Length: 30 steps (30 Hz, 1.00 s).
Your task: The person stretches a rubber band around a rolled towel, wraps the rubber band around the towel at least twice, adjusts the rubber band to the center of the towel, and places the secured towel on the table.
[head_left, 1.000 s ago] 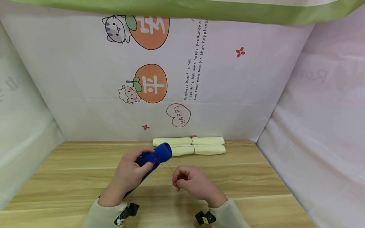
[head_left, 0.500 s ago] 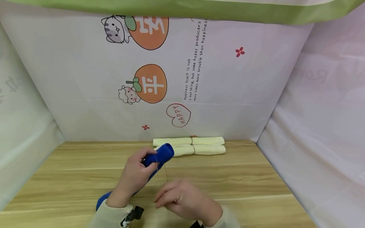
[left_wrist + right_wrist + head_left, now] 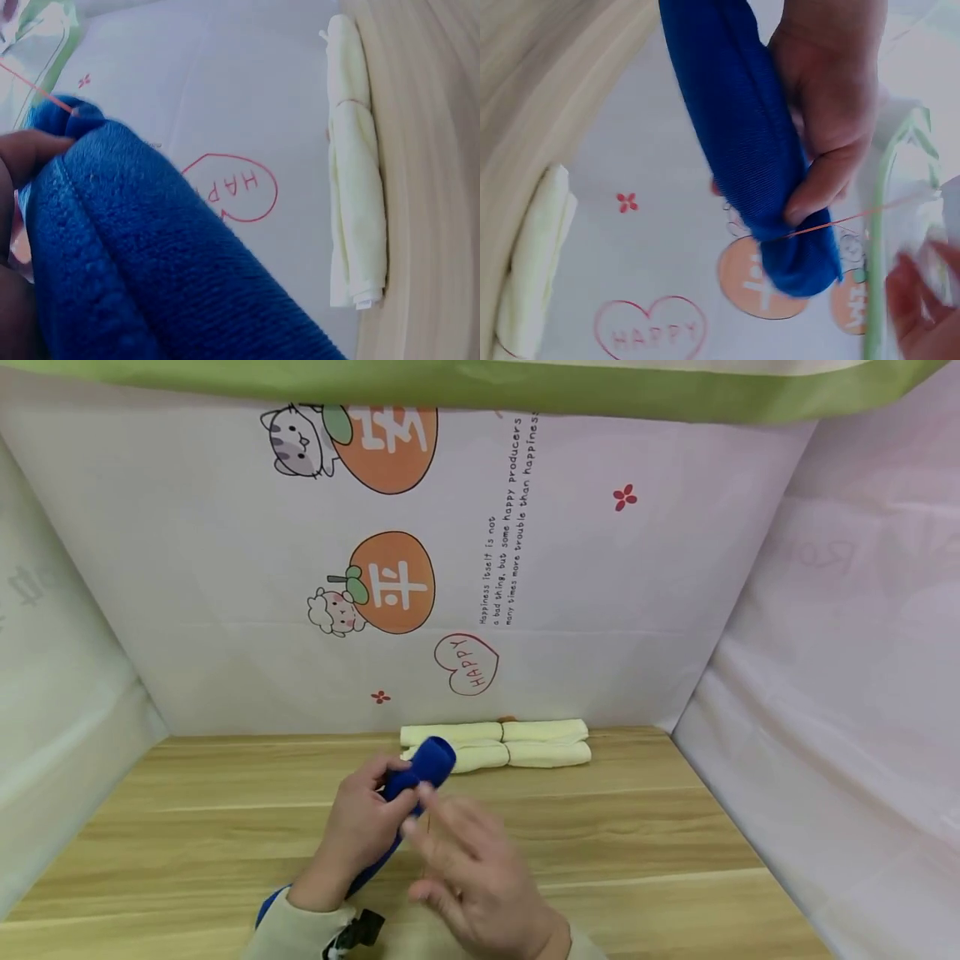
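A rolled blue towel slants up over the table, gripped near its far end by my left hand. In the right wrist view, the left thumb presses the towel beside a thin orange rubber band. The band pulls in a narrow waist near the towel's end and stretches away toward my right hand. That hand is close to the towel, blurred, its fingers spread and fairly straight. How the band sits on those fingers is hard to make out.
Two pale yellow rolled towels, each tied round the middle with a band, lie at the table's back edge against a printed white backdrop. White cloth walls stand on both sides of the wooden table.
The right hand first pinched the stretched band to the right of the towel, then moved down and left, and now reaches up toward the towel with fingers spread. The left hand shifted slightly right.
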Each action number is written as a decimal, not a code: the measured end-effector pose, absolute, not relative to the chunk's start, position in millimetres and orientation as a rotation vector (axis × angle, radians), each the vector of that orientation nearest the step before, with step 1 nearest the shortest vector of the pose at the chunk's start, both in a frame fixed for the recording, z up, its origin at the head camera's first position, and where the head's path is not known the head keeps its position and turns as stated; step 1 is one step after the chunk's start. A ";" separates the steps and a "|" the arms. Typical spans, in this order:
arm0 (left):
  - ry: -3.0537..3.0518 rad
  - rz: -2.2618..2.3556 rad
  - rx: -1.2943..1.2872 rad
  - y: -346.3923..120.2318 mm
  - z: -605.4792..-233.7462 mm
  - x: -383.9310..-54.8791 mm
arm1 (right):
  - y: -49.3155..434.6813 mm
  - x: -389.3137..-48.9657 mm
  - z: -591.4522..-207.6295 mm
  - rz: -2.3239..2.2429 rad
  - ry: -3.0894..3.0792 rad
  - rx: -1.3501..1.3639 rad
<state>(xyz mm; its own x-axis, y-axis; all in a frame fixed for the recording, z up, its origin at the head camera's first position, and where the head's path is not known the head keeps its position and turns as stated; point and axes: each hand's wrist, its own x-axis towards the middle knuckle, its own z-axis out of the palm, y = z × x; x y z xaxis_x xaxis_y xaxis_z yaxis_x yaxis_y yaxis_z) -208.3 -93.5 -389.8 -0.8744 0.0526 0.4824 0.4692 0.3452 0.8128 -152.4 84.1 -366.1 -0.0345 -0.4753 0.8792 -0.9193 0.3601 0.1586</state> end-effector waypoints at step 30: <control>-2.049 -0.751 -1.341 -91.1 -386.8 -209.3 | 127.4 -179.4 -365.0 1.511 -2.731 0.564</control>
